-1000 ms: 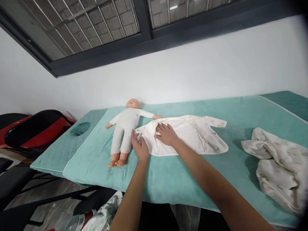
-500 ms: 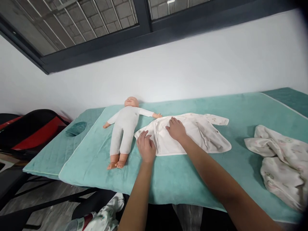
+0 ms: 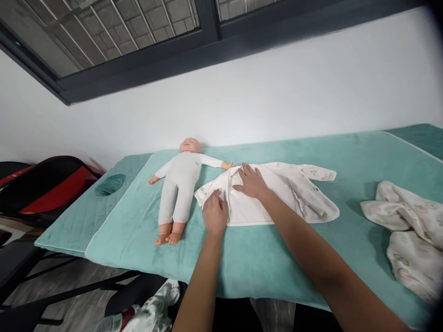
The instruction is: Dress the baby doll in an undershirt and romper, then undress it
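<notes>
Head camera, my only view, puts the shirt point(image 3: 278, 182) mid-bed point(image 3: 256, 263), right of the doll point(image 3: 182, 180). It lies spread out, one sleeve point(image 3: 321, 173) reaching to the far right, its right side loosely rumpled. My hands are apart from each other, both at the fabric: the right hand point(image 3: 252, 182) lies palm down with fingers spread, towards the far edge; the left hand point(image 3: 215, 214) rests over the left end, fingers a little bent. I see no grip in the right; whether the left pinches any fabric I cannot tell.

I judge the shirt light, soft and limp, hard to harm but quick to crease, and apt to slip along the bed if pushed. I would take it by two edges at once, since a single hold would likely let the rest sag.

Hidden from me are the fabric under both hands, the exact shape of the left end, and a stretch of the near edge behind my right arm point(image 3: 309, 249). Where the doll's hand point(image 3: 227, 165) meets the shirt's far left edge, I can't say if they touch. At the right, the bundle point(image 3: 406, 221) is cut off.
</notes>
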`<state>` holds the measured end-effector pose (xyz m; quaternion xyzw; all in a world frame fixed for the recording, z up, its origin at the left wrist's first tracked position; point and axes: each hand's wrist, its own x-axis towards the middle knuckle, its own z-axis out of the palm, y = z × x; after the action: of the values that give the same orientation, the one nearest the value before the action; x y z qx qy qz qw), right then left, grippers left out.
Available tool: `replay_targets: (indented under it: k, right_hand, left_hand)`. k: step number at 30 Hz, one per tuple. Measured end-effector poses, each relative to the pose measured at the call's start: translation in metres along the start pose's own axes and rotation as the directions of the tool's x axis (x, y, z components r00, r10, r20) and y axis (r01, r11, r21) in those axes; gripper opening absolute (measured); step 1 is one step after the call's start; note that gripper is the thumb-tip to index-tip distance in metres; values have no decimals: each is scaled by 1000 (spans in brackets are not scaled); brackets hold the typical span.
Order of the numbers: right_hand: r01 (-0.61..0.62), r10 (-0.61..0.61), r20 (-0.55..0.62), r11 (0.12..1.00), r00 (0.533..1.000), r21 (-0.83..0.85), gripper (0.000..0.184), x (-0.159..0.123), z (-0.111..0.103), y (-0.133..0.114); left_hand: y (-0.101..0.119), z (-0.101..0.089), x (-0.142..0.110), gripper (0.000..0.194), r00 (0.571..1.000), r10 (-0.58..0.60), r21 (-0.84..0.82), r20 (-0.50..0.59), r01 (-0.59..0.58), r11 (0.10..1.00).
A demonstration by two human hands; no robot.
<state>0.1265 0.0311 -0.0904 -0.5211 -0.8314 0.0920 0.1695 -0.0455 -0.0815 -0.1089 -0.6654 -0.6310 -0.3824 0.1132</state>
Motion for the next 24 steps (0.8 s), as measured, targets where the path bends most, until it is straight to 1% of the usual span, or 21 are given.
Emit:
replay_targets:
  k: [3, 4, 5, 7, 8, 9, 11, 13, 15, 16, 18, 20, 22, 24]
  right_hand:
    - [34, -26, -91, 996, 996, 85, 41, 0, -5, 2]
    - [19, -6, -114, 993, 993, 113, 36, 0, -8, 4]
    - [-13, 31, -127, 989, 991, 145, 35, 0, -10, 8]
    - [-101, 127, -123, 974, 984, 203, 35, -2, -17, 17]
    - [-147, 177, -116, 962, 977, 230, 34, -3, -20, 23]
    - [-189, 222, -108, 950, 969, 250, 33, -3, -22, 29]
    - [-249, 281, -98, 935, 955, 251, 33, -4, -27, 41]
    - [-292, 322, -92, 924, 942, 249, 36, -4, -29, 48]
    - [-308, 338, -89, 919, 937, 248, 40, -3, -30, 52]
    - [-304, 334, -88, 921, 939, 244, 41, -3, -30, 53]
    - [-273, 297, -78, 935, 952, 228, 46, -3, -29, 53]
    - [-235, 248, -43, 950, 968, 204, 52, -4, -29, 53]
    - [-203, 205, 6, 961, 979, 186, 60, -6, -30, 54]
    - [-189, 185, 41, 965, 982, 180, 67, -8, -31, 55]
  left_hand:
    - [7, -5, 0, 35, 998, 69, -58, 12, -68, 996]
    - [11, -7, 2, 37, 996, 86, -96, 19, -84, 992]
    - [17, -8, 6, 38, 995, 93, -141, 35, -87, 986]
    - [29, -5, 21, 40, 989, 79, -225, 121, -50, 973]
    - [34, 0, 31, 39, 980, 58, -244, 191, -9, 970]
    - [39, 7, 43, 38, 962, 33, -235, 273, 33, 971]
    - [45, 27, 67, 37, 913, -21, -152, 407, 90, 984]
    - [48, 49, 84, 36, 884, -54, -73, 464, 99, 992]
    - [48, 67, 92, 35, 891, -65, -34, 450, 90, 995]
    - [48, 73, 93, 35, 904, -65, -17, 422, 79, 997]
    - [49, 80, 90, 40, 936, -44, 37, 350, 34, 999]
    - [49, 81, 86, 47, 955, -9, 79, 296, -15, 997]
    - [48, 77, 85, 51, 956, 12, 80, 294, -37, 996]
    - [44, 74, 86, 52, 949, 25, 57, 314, -45, 997]
